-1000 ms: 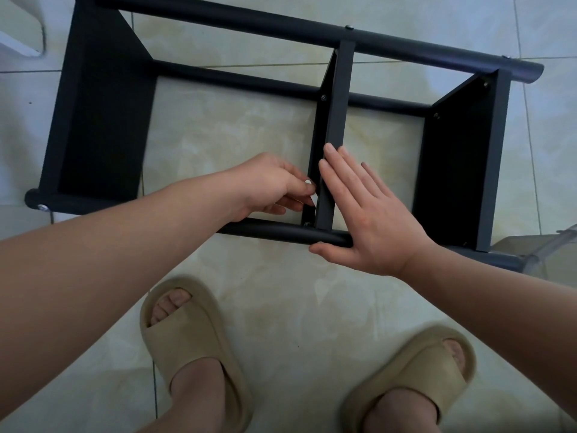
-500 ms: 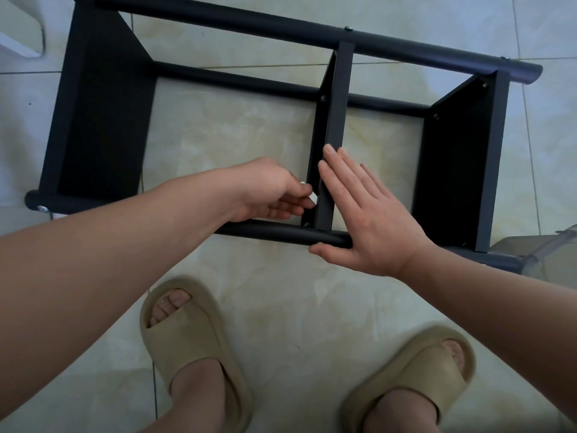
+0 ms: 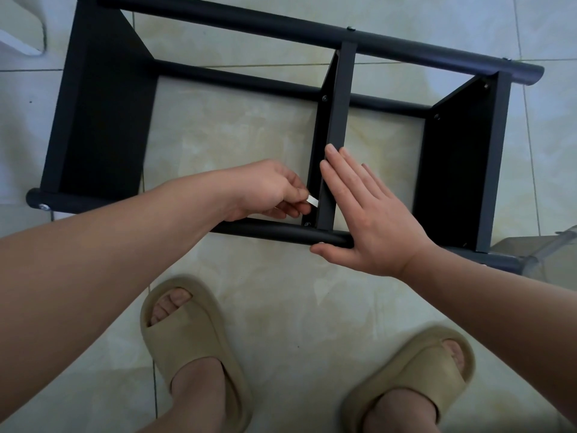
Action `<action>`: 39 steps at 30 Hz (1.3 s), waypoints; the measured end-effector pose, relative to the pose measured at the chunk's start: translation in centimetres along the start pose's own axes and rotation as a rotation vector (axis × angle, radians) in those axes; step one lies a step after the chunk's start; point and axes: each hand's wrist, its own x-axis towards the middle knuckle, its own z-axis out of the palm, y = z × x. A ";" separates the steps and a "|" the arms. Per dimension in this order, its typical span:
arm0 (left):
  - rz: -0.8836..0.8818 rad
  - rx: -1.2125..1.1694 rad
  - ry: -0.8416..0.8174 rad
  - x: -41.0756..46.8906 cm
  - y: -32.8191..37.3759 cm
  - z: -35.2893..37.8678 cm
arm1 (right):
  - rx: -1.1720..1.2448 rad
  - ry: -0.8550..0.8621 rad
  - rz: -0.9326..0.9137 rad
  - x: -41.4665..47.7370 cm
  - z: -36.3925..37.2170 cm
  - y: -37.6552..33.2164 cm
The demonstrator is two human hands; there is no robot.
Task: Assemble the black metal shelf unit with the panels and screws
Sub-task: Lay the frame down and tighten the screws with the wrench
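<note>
While the shelf [image 3: 100,120] lies on the floor [image 3: 281,307], our left hand [image 3: 265,190] pinches a small white piece [image 3: 312,201] just left of the middle panel [image 3: 338,104], above a screw [image 3: 307,224]. Our right hand [image 3: 374,220] lies flat, fingers straight, against that panel, its thumb touching the near rail [image 3: 271,231].

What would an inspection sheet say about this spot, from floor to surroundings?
Surface: pale tiled floor.
Job's things: black shelf unit lying on the floor; middle panel between the tubes; screw at its near corner.
Clutter: nothing seen.
Grips: left hand pinches a small white piece beside the middle panel; right hand flat against that panel, thumb at the front tube.
Cables: nothing seen.
Surroundings: beige sandals; clear plastic object at right.
</note>
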 end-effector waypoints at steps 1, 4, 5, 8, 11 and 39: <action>0.005 0.011 -0.004 0.0 0.0 0.0 | 0.000 0.001 -0.001 0.0 0.0 0.0; 0.019 0.051 -0.012 -0.1 -0.1 -0.1 | -0.003 0.001 -0.001 0.0 0.0 0.0; 0.022 0.066 -0.015 -0.1 -0.1 -0.1 | -0.006 -0.001 -0.001 0.0 0.1 0.0; 0.035 0.110 -0.026 -0.3 -0.2 -0.3 | -0.007 -0.006 0.001 0.0 0.1 0.0; 0.050 0.150 -0.036 -0.3 -0.3 -0.4 | -0.004 0.001 -0.001 0.0 0.1 0.0; 0.124 0.471 0.053 -0.2 -0.6 -1.3 | 0.004 0.009 0.000 -0.1 0.1 0.0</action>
